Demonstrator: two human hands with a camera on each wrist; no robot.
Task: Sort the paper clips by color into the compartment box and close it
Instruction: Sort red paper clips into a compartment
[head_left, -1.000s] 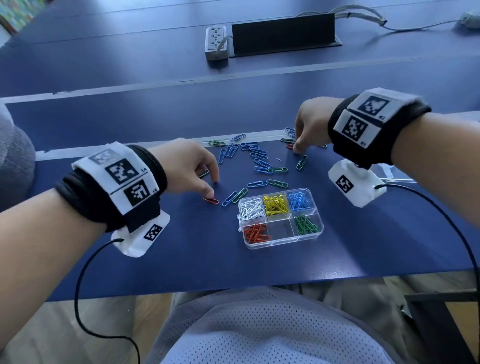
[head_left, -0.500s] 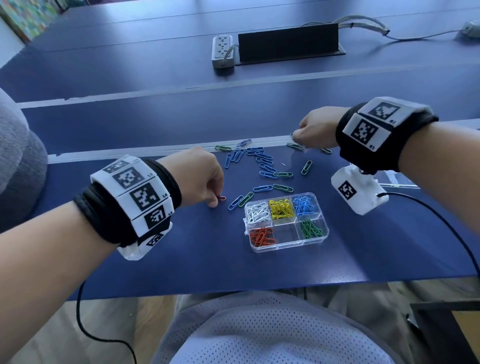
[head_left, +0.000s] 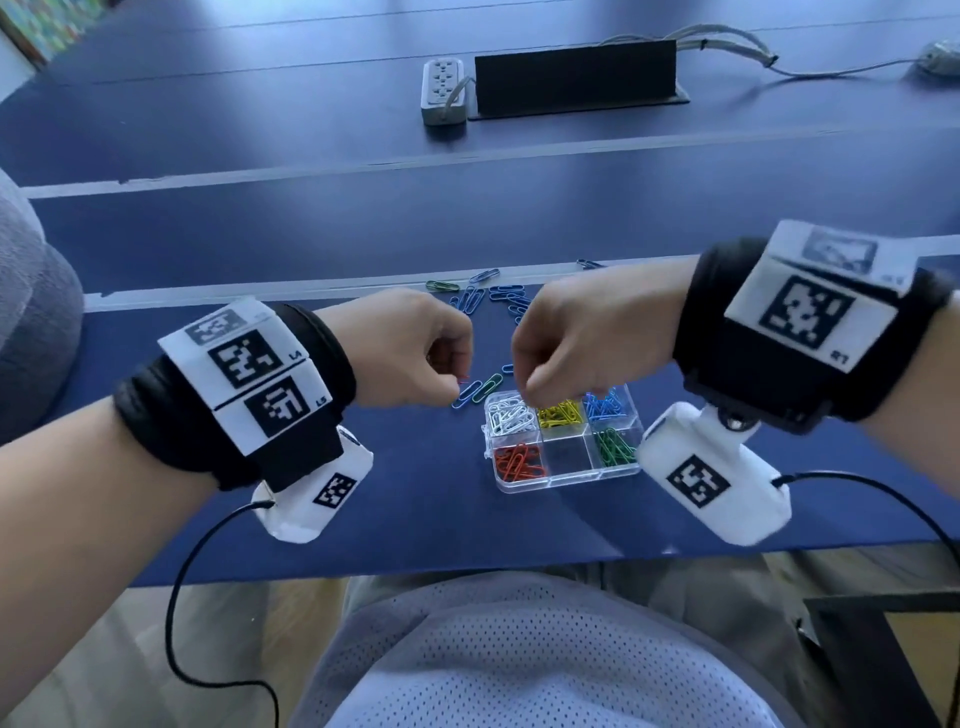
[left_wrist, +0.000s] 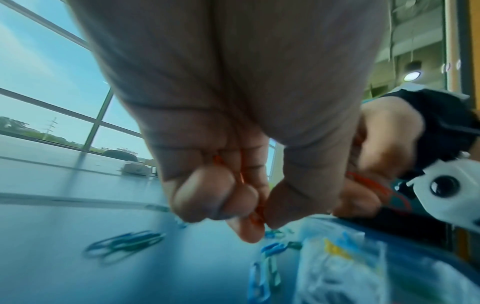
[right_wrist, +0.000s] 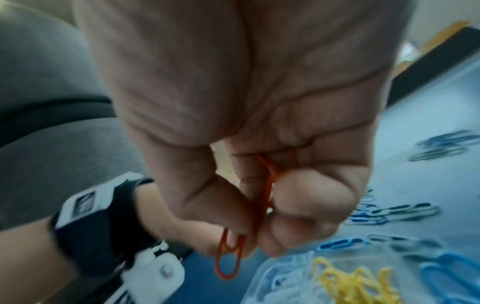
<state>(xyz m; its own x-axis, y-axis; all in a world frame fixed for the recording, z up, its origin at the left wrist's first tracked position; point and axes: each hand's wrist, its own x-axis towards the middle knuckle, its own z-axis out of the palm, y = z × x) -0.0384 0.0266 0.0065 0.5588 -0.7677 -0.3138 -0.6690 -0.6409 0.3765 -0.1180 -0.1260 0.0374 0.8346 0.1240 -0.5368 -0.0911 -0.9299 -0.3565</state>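
A clear compartment box sits open on the blue table, holding white, yellow, blue, red and green clips in separate cells; one middle cell looks bare. My left hand hovers left of the box, fingers curled, pinching red paper clips. My right hand hangs above the box's far edge and pinches red paper clips between thumb and fingers. Loose blue and green clips lie just left of the box, with more loose clips farther back.
A grey power strip and a black cable cover lie at the far side of the table. Cables run to the right behind them. The table's near edge is just before my lap.
Both hands lifted off the table and came together over the box, each carrying red clips. The right hand travelled left and nearer from the far pile; the left rose and shifted right.
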